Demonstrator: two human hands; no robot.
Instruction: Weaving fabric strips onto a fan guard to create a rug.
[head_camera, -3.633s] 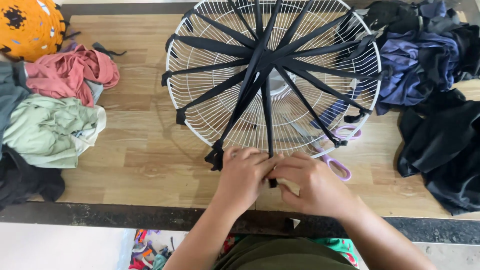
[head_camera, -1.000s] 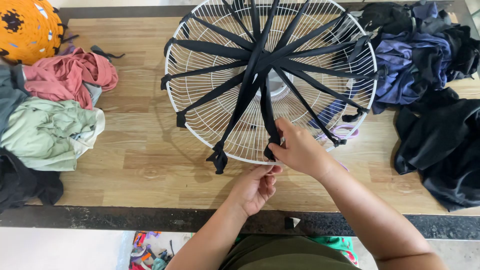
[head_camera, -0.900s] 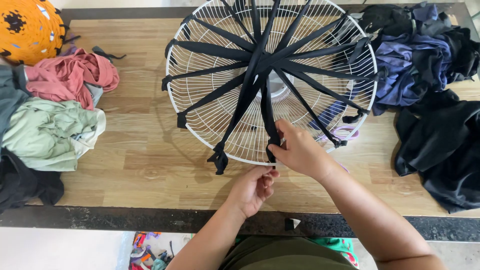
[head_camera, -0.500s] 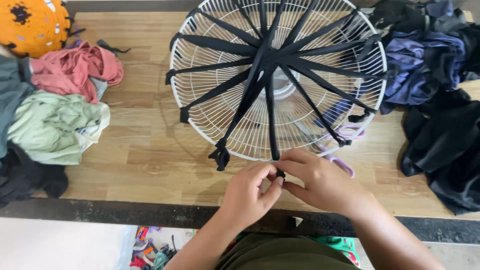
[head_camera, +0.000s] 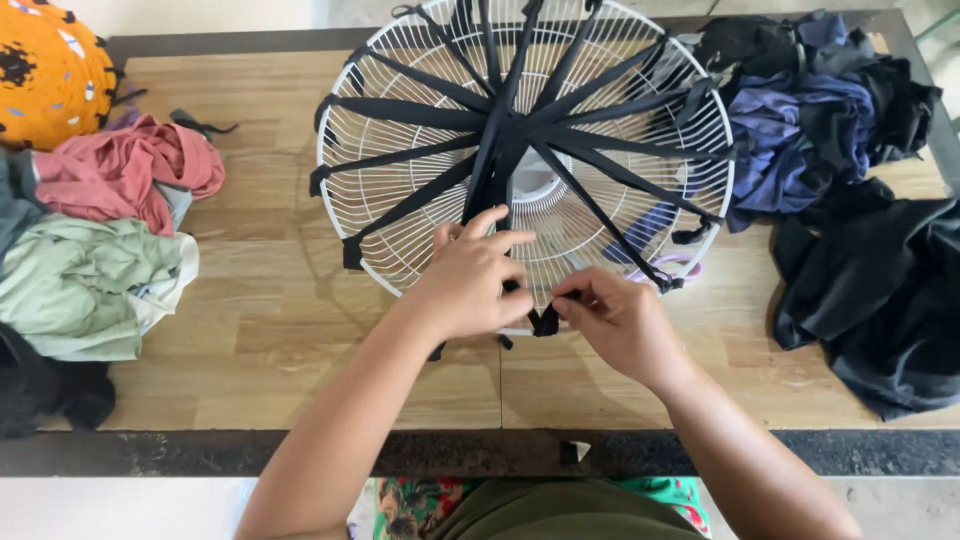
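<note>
A round white wire fan guard lies flat on the wooden table, with several black fabric strips stretched like spokes from its hub to its rim. My left hand rests on the guard's near part, fingers spread over the wires and a strip. My right hand pinches the knotted end of a black strip at the guard's near rim.
Pink cloth, pale green cloth and an orange woven piece lie at the left. Purple cloth and black cloth are heaped at the right. A pink scissors handle shows under the guard's right edge.
My left hand has moved up from the table edge onto the guard. My right hand stays at the near rim on the strip's end.
</note>
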